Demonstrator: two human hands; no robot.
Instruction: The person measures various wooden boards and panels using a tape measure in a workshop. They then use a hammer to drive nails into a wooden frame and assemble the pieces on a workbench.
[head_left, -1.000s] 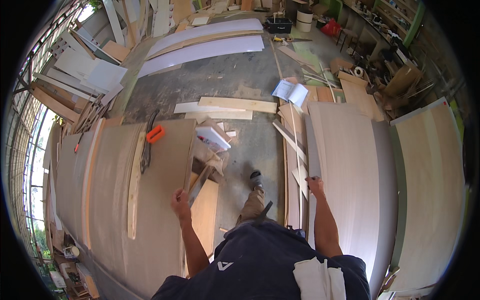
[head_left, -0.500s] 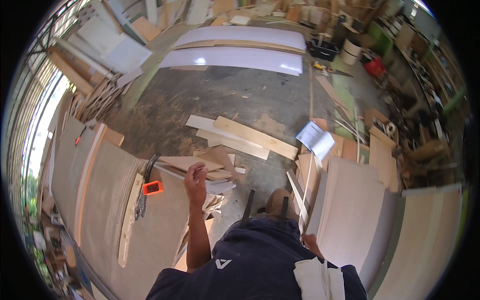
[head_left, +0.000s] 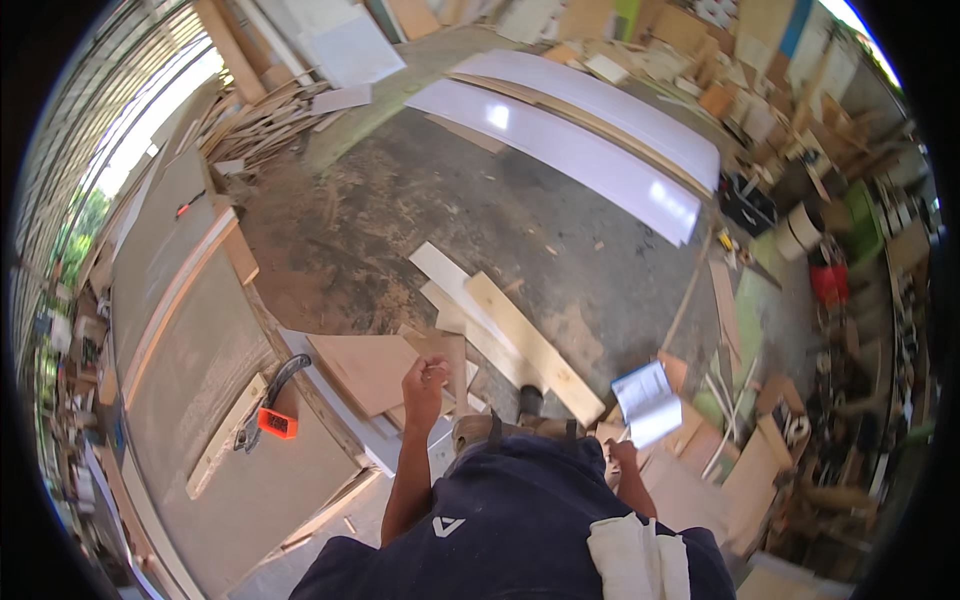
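Observation:
My left hand (head_left: 427,380) is raised in front of my body with its fingers loosely curled and apart. Nothing shows in it. Beneath and beside it lie brown panel offcuts (head_left: 362,368). At my right side, my right hand (head_left: 622,456) is closed, its fingers partly hidden; a pale narrow edge shows by it, but I cannot make out what it grips. Just beyond this hand an open book or folder (head_left: 648,402) with white pages rests on brown boards.
On the left, a large panel (head_left: 180,400) carries a pale wooden batten (head_left: 228,436), a black curved tool (head_left: 290,368) and an orange box (head_left: 277,423). Wooden planks (head_left: 535,350) lie on the floor ahead. Long glossy white panels (head_left: 560,160) lie farther back.
My view has turned left and moved forward, bringing the planks and the open book closer to my body. My left hand has stayed raised; my right hand remains closed at my side.

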